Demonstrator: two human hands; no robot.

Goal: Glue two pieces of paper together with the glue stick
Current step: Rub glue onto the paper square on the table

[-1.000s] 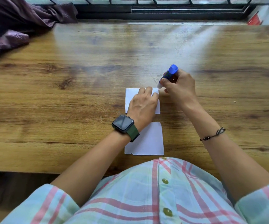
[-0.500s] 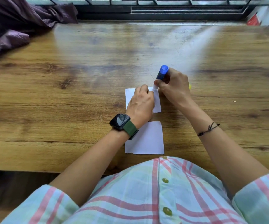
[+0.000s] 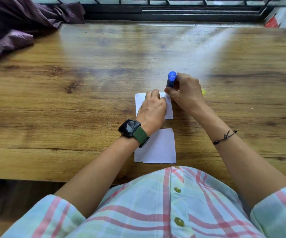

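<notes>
Two light, floppy paper squares on the wooden table (image 3: pixel 70 117): my left hand (image 3: pixel 151 111) presses the far paper (image 3: pixel 169 109) flat, my right hand (image 3: pixel 186 93) grips the stiff glue stick (image 3: pixel 171 81) at its top corner; near paper (image 3: pixel 159 148) lies untouched.

Bare table (image 3: pixel 87 103) left of papers (image 3: pixel 169 110)

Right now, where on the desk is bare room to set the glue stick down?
Bare wood lies left of the two papers and right of the right hand. Crowded: the middle, where both hands, glue stick and yellow cap meet.
</notes>
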